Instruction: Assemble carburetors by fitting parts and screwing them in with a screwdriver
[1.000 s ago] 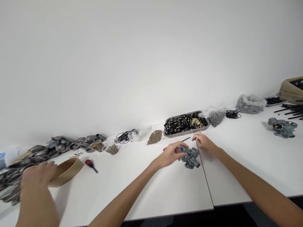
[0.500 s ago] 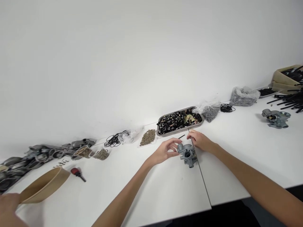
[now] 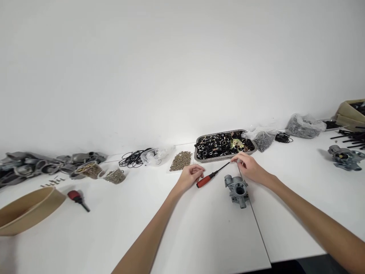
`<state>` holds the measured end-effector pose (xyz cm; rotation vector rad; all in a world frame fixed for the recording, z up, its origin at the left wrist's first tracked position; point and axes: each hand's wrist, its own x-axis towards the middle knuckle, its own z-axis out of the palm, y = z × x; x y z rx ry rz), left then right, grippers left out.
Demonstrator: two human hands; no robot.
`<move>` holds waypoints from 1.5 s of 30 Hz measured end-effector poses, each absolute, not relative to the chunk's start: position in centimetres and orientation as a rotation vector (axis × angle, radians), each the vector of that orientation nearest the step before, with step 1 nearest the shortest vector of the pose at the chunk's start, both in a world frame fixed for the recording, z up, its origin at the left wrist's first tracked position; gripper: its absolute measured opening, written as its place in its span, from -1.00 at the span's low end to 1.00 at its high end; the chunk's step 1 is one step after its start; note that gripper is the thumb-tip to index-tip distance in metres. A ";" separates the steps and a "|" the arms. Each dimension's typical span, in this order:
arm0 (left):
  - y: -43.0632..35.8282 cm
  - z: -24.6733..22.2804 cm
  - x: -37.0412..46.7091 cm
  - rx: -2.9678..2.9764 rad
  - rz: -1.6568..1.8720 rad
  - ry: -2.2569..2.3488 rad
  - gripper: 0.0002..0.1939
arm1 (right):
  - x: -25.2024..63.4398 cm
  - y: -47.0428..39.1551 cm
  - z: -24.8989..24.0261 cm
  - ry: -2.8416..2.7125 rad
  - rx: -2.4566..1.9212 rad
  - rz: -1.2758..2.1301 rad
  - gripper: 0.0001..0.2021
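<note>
Loosely curled, my left hand (image 3: 190,177) rests on the white table just left of a red-handled screwdriver (image 3: 204,181), with a gap between thumb and fingers and nothing visible in it. The screwdriver lies slanted, its thin dark shaft pointing up and right. At the tip of that shaft is my right hand (image 3: 245,165), its fingers bent together; whatever is between the fingertips is too small to make out. A grey metal carburetor body (image 3: 237,190) stands on the table below my right hand, its round bore facing me, touched by neither hand.
Behind lie a metal tray (image 3: 216,158) of small black parts, brass pieces (image 3: 180,161) and bags of small parts (image 3: 264,140). Leftward are cups of parts (image 3: 114,176), grey castings (image 3: 27,167), a second screwdriver (image 3: 75,196) and a tan bin (image 3: 37,211). Another carburetor (image 3: 346,157) sits right.
My left hand has moved off the carburetor, up and left beside the screwdriver, whose red handle now shows. The view has shifted; the other person's hand at the lower left has gone from sight.
</note>
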<state>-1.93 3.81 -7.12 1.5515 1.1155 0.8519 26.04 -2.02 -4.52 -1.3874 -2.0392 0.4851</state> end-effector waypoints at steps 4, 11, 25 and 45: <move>4.0 -7.1 -1.7 1.579 0.822 1.126 -0.77 | 26.0 1.3 -1.0 -2.119 -1.394 0.469 -0.70; 4.0 -7.2 -2.1 1.611 0.790 1.117 -0.72 | 23.5 8.0 -0.6 -2.125 -1.418 0.462 -0.85; 4.2 -7.6 -2.3 1.575 0.812 1.119 -0.69 | 22.4 10.2 -5.8 -1.819 -1.286 0.679 -0.84; 4.2 -7.8 -2.3 1.555 0.837 1.100 -0.68 | 23.6 11.1 -6.4 -1.399 -1.090 0.913 -0.64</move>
